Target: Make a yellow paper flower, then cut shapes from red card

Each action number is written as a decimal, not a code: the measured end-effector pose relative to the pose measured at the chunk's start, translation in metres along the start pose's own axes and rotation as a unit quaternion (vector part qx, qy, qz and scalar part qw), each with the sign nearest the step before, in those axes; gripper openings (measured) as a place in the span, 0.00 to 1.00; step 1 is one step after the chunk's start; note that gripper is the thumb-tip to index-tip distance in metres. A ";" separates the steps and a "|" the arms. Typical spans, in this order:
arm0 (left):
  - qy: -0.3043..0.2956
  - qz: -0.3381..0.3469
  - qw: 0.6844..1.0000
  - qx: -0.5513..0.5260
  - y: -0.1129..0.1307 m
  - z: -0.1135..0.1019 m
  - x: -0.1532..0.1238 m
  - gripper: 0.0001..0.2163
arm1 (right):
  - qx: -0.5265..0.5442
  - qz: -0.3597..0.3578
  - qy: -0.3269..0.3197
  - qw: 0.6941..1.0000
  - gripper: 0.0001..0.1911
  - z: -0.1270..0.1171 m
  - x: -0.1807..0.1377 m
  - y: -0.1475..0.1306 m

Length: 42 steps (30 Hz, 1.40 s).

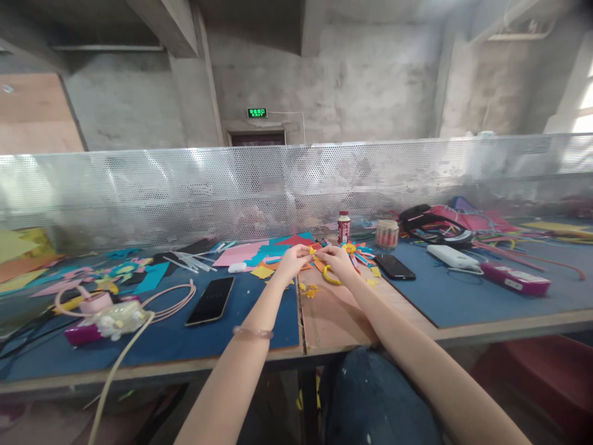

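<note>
Both my arms reach out over the table, and the fingertips meet above the craft scraps. My left hand (293, 260) pinches the left side of a small yellow paper piece (312, 251). From the other side, my right hand (339, 262) has its fingers closed on the same piece. Below the right hand lie scissors with a yellow handle (330, 275), partly covered by it. Yellow paper cutouts (311, 290) lie on the wooden strip in front of my hands. A colourful paper flower (350, 248) with a yellow centre sits just beyond the right hand.
A dark phone (211, 301) lies left and another phone (395, 267) right. Behind stand a red-capped bottle (343, 227) and a jar (386, 234). Power strips with cables (111, 321) and a purple power strip (515, 279) flank the work area. A perforated metal screen (208, 191) closes the back.
</note>
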<state>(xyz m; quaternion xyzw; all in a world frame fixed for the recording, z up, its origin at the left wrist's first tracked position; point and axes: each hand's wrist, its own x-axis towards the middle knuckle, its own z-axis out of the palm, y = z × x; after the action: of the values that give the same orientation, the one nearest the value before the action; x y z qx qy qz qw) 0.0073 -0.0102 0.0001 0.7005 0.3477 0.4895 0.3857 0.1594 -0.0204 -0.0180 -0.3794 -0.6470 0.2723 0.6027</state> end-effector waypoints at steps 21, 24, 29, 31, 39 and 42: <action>0.043 -0.014 0.999 0.006 0.005 0.001 0.000 0.09 | -0.265 -0.308 0.081 0.910 0.06 0.004 0.003 0.010; 0.043 -0.010 0.999 0.009 0.006 0.002 0.000 0.09 | -0.267 -0.311 0.087 0.908 0.06 0.004 0.001 0.008; 0.048 0.001 0.999 -0.002 0.004 0.002 0.001 0.06 | -0.287 -0.316 0.089 0.900 0.06 0.005 0.001 0.008; 0.046 0.006 0.999 -0.002 0.004 0.003 0.001 0.07 | -0.299 -0.318 0.090 0.895 0.06 0.006 0.002 0.009; 0.022 0.034 0.999 0.014 0.002 0.004 0.002 0.11 | -0.326 -0.312 0.098 0.887 0.06 0.004 0.002 0.011; 0.016 0.039 0.999 0.017 0.000 0.004 0.003 0.11 | -0.334 -0.306 0.103 0.885 0.06 0.003 0.002 0.008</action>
<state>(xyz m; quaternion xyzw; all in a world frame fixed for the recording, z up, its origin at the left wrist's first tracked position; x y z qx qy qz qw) 0.0119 -0.0090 0.0007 0.7122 0.3341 0.5094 0.3487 0.1574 -0.0143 -0.0241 -0.3671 -0.7182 -0.1988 0.5567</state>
